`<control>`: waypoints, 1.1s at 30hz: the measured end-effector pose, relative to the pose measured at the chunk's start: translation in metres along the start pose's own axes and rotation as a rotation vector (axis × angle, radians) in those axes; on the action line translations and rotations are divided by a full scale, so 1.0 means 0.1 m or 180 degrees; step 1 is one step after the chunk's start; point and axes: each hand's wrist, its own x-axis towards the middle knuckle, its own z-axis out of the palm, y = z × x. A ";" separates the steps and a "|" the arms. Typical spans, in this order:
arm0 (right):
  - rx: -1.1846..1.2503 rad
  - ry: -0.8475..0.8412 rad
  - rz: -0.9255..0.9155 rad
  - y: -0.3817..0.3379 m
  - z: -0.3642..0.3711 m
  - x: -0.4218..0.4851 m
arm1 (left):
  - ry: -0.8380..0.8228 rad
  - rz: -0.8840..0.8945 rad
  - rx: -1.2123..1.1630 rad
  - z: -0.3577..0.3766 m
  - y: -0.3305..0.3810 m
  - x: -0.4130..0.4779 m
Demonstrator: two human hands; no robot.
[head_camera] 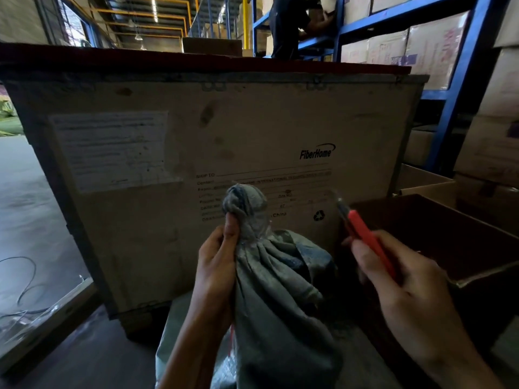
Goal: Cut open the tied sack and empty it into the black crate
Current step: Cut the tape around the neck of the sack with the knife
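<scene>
A large plywood shipping crate (213, 153) fills the view straight ahead, blue shelving (460, 88) with cartons to its right. The dark crate (438, 242) sits low at right, open-topped. The grey sack (280, 299) stands upright in front, knotted at the top. The left hand (217, 265) is clamped on its neck just under the knot. The right hand (398, 276), beside it, grips a red utility knife (368, 240), apart from the sack.

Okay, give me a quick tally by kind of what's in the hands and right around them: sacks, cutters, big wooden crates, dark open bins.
Tied grey sack, neck held by left hand: 1
Red cutter, in right hand: 1
Large wooden crate behind: 1
Dark open bin at right: 1
Total: 4
</scene>
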 end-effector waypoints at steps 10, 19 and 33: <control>0.1409 -0.0198 0.0009 0.08 0.08 0.21 | -0.1001 0.0835 0.0617 0.41 -0.29 -0.26; 0.1771 -0.0919 0.0428 0.25 -0.11 0.25 | -0.1134 -0.0099 0.0134 0.17 -0.10 -0.24; -0.0482 -0.0419 -0.0117 0.12 -0.79 0.68 | -0.1466 0.0950 0.3226 -0.24 -0.01 -0.16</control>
